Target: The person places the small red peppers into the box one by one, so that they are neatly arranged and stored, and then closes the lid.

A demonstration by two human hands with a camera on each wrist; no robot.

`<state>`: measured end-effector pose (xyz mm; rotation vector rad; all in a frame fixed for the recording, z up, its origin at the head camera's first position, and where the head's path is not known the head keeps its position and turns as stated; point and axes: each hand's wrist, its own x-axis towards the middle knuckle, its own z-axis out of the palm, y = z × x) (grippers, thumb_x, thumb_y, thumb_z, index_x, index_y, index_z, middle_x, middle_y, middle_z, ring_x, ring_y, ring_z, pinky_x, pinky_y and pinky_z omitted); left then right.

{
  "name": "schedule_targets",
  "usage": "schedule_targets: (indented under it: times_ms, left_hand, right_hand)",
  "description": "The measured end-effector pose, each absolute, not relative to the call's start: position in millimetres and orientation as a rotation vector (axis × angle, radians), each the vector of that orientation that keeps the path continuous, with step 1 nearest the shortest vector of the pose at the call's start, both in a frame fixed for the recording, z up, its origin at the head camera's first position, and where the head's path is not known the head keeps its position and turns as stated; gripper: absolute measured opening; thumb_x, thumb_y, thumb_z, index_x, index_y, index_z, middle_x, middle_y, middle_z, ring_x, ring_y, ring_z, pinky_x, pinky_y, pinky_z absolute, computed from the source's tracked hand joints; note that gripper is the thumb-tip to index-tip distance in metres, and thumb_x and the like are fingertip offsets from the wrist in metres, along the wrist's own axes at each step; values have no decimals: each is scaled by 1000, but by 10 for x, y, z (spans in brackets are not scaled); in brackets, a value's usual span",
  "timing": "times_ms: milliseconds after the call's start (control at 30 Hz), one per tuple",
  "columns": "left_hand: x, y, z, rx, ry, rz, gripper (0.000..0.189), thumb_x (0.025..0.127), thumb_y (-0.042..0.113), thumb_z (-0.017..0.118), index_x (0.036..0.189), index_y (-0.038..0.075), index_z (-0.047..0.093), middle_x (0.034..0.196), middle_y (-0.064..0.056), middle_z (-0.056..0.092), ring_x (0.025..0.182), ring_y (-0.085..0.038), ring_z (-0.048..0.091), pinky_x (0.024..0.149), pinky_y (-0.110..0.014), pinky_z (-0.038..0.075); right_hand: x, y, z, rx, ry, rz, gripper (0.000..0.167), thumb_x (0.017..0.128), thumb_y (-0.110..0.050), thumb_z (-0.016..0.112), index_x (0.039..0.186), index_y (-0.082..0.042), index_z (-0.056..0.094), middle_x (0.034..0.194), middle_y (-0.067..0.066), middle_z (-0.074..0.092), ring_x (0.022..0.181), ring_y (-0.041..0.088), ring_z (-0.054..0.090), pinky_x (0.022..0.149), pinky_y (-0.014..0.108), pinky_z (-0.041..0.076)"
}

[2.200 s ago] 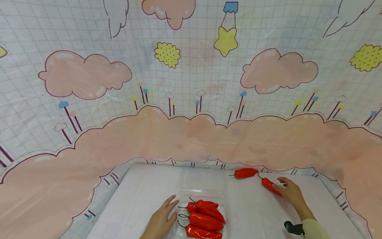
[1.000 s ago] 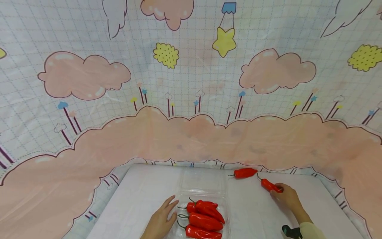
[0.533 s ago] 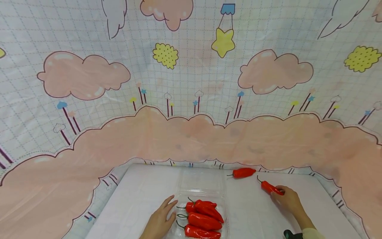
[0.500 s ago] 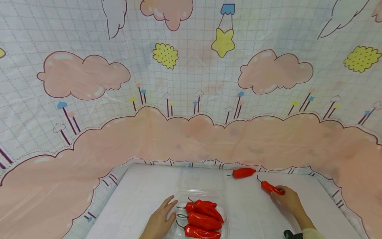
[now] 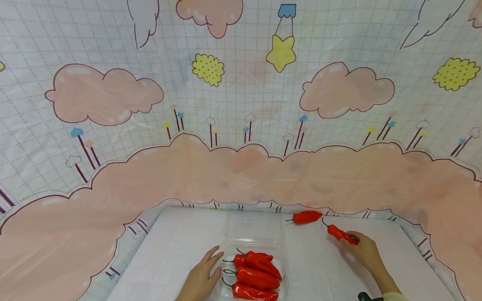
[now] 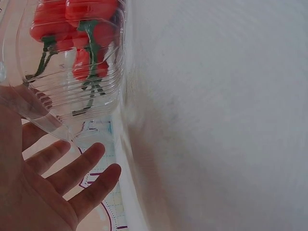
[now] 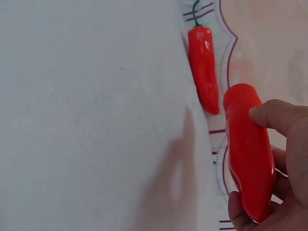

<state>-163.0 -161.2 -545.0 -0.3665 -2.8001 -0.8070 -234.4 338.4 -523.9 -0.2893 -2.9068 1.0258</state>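
The right hand [image 5: 363,248] partly hides the red chili [image 7: 250,149] it grips; the left hand [image 5: 201,276] (loosely splayed) flanks a clear clamshell [image 5: 255,229].

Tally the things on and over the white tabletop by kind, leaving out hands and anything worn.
Clear plastic clamshell container: 1
Red chili peppers: 6 visible (4 in the container, 1 held pepper in the right hand, 1 loose pepper at the far edge of the tabletop)
Total: 7
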Motion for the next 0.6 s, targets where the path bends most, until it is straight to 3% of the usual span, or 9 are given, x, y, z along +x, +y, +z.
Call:
schedule_targets:
  times_ms: [600]
  left_hand:
    - [-1627, -1603, -5439, -372, -2774, -800, 39, 91, 19, 64, 130, 14, 63, 145, -2, 53, 111, -22, 66, 89, -45, 56]
  right_hand:
    - [-2149, 3110, -4950, -240, -2791, 1067, 59, 90, -34, 69, 134, 2, 52, 129, 30, 56, 108, 40, 54, 91, 57, 51]
